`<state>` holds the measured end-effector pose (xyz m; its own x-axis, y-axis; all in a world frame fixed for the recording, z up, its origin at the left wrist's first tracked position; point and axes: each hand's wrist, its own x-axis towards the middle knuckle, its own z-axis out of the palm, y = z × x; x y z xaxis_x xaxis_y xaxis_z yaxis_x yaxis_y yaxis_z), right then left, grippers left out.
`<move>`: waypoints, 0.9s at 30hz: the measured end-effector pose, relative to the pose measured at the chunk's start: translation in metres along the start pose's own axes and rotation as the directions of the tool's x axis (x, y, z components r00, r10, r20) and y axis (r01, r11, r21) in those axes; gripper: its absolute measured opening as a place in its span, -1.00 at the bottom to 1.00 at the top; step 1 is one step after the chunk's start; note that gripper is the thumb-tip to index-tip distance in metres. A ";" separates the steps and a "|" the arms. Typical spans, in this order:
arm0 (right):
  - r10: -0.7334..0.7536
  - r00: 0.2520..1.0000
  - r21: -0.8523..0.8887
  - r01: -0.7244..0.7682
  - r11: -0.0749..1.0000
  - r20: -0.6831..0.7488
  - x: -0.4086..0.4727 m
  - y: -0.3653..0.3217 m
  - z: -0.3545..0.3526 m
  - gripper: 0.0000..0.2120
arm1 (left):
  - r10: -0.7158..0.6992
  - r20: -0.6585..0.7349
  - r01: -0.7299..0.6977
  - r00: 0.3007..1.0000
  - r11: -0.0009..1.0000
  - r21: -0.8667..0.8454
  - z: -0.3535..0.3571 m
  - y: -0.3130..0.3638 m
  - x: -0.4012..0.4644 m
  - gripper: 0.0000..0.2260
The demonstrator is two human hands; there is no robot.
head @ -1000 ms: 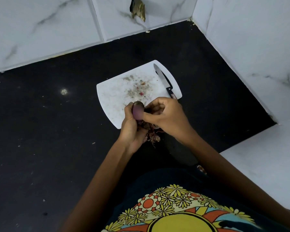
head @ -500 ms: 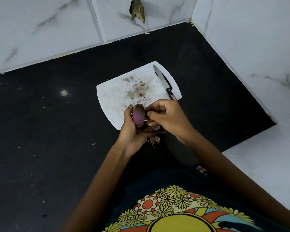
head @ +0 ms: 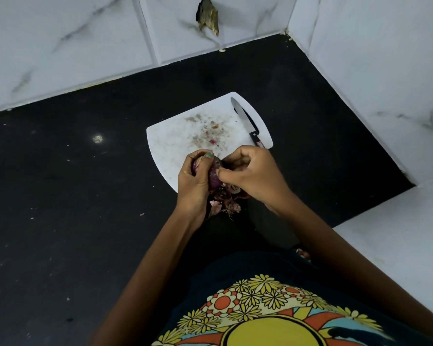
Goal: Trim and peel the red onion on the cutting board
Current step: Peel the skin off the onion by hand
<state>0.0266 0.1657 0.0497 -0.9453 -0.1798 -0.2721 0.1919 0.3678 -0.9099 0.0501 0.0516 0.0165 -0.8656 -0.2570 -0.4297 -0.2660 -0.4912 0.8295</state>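
Observation:
The red onion (head: pixel 213 176), purple and partly skinned, is held over the near edge of the white cutting board (head: pixel 170 146). My left hand (head: pixel 194 182) grips the onion, its thumb curled over the top. My right hand (head: pixel 254 176) pinches the onion's skin with thumb and fingertips from the right. A heap of peeled skins and roots (head: pixel 226 201) lies under the hands at the board's near edge. Most of the onion is hidden by my fingers.
A black-handled knife (head: pixel 246 123) lies along the board's right side, tip pointing away. Small scraps (head: pixel 208 133) dot the board's middle. The board sits on a black surface (head: pixel 73 183) bounded by white marble walls at the back and right, with a white step at the near right.
My left hand has turned the onion so its thumb now lies over the top and covers more of it. My right hand's fingertips have shifted on the skin. Board and knife have not moved.

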 end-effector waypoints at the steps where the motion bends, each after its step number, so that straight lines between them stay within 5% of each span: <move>1: 0.001 1.000 0.005 -0.001 1.000 0.010 0.000 -0.001 -0.001 -0.83 | -0.011 0.000 0.011 1.000 1.000 -0.006 -0.001 0.000 0.001 -0.95; 9: 0.022 0.996 0.166 -0.036 0.986 0.084 0.002 0.000 -0.007 -0.92 | -0.182 0.143 0.202 0.973 0.970 -0.138 -0.006 0.001 0.001 -0.87; 15: 0.008 0.995 0.177 -0.026 0.984 0.103 0.002 0.000 -0.006 -0.74 | -0.131 0.076 0.138 0.989 0.986 -0.096 -0.005 -0.002 0.004 -0.88; 19: 0.053 0.994 0.193 -0.071 0.979 0.097 0.004 0.001 -0.004 -0.86 | -0.147 0.100 0.159 0.984 0.980 -0.120 -0.005 -0.002 0.003 -0.88; 27: 0.061 0.986 0.297 -0.106 0.949 0.156 0.004 0.003 -0.006 -0.88 | -0.267 0.223 0.317 0.938 0.919 -0.234 -0.005 0.002 -0.001 -0.53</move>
<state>0.0218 0.1714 0.0481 -0.8792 -0.2968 -0.3728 0.3604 0.0976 -0.9277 0.0525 0.0472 0.0166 -0.8353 0.0758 -0.5445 -0.4197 -0.7275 0.5427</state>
